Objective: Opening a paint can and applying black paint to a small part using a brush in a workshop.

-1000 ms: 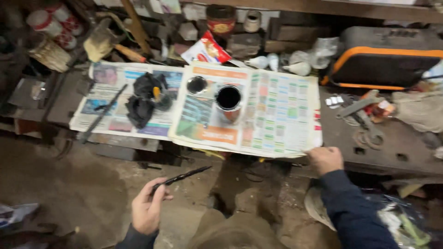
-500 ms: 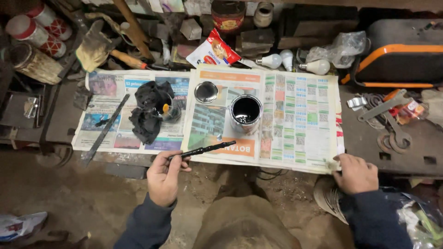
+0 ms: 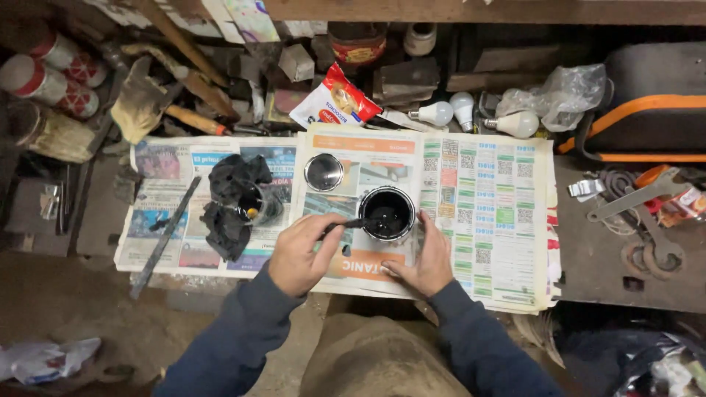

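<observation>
- Since half a second ago, your right hand [image 3: 421, 259] has come in from the newspaper's [image 3: 485, 220] edge to clasp the paint can [image 3: 387, 213].
- Your left hand [image 3: 300, 251] grips the brush [image 3: 351, 224], now dipped in the can instead of hovering short of it.
- The brush lies almost level, tip pointing right into the black paint.
</observation>
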